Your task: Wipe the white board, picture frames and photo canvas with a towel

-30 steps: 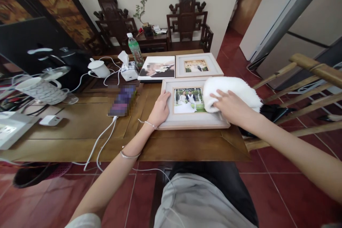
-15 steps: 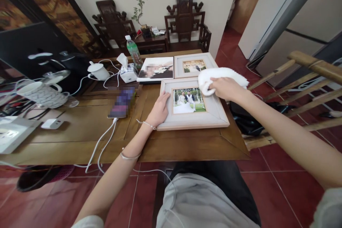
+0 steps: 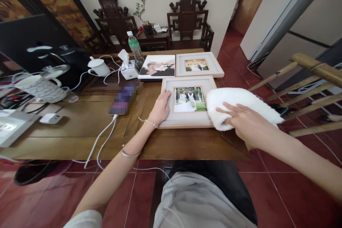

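Photo frame (image 3: 187,119): my right hand (image 3: 245,121) grips white cloth (image 3: 236,96) over right edge; left hand (image 3: 159,108) touches left edge, can't tell finger closure.

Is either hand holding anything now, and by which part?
Right hand: the white fluffy cloth, by its near side. Left hand: on the left edge of the near picture frame; whether gripping or just resting, I can't tell.
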{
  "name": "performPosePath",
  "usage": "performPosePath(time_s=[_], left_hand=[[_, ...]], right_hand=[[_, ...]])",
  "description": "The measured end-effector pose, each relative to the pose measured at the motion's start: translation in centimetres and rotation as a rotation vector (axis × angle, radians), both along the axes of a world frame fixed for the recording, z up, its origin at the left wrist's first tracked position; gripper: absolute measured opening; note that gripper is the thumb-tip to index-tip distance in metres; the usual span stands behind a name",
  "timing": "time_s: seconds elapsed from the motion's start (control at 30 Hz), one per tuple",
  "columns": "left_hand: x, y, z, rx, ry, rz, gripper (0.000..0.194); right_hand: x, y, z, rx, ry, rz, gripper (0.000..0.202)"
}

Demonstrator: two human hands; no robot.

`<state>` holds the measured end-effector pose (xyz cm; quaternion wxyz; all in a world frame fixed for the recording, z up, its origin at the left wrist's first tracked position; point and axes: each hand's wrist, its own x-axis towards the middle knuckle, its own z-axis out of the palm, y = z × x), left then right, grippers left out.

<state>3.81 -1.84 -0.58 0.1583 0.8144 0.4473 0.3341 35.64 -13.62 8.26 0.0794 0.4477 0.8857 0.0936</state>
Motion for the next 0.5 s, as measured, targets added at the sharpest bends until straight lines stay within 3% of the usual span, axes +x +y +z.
performPosePath(time_s=[0.1, 0.23, 0.4, 0.5], left_hand=[[0.0, 0.0, 0.0, 0.021, 0.011, 0.002, 0.062], [0.0, 0.1, -0.1, 0.025, 0.017, 0.003, 0.059], [-0.1, 0.1, -0.2, 0.047, 0.022, 0.005, 0.059], [-0.2, 0.2, -0.3, 0.059, 0.02, 0.0, 0.059]], right_hand=[[-0.9, -0.3, 0.6, -0.028, 0.004, -0.021, 0.043], [-4.7, 0.3, 1.4, -0.099, 0.035, -0.008, 0.038], [-10.8, 1.0, 0.0, -0.071, 0.183, 0.13, 0.031], [-12.6, 1.3, -0.9, -0.014, 0.23, 0.176, 0.031]])
